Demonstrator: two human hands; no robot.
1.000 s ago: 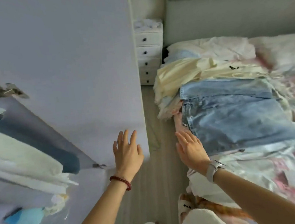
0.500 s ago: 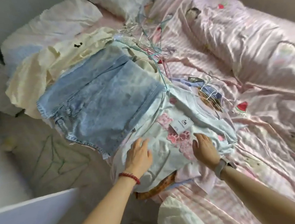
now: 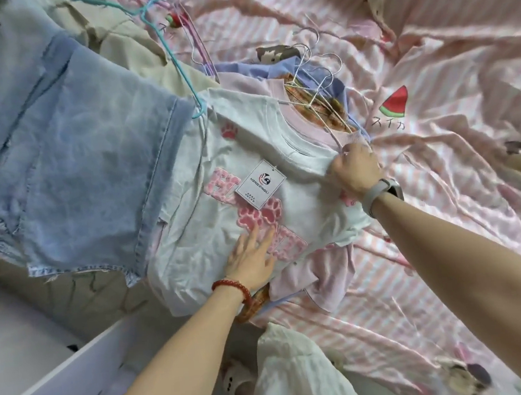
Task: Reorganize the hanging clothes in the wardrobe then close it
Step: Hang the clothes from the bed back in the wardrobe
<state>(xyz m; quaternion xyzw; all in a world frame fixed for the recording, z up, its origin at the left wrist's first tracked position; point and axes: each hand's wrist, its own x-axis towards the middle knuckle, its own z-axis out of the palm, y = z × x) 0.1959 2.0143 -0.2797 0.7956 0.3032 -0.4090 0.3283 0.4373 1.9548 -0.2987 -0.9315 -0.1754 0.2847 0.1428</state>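
Pinching the white T-shirt (image 3: 300,194) at its collar, the right hand (image 3: 355,167) grips; the left hand (image 3: 252,258) lies flat, fingers straight, on its pink lettering.

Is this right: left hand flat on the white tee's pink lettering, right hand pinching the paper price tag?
Not quite. In the head view the right hand grips the white tee at its shoulder, by the collar, not the price tag, which lies untouched on the chest. The left hand does lie flat on the pink lettering.
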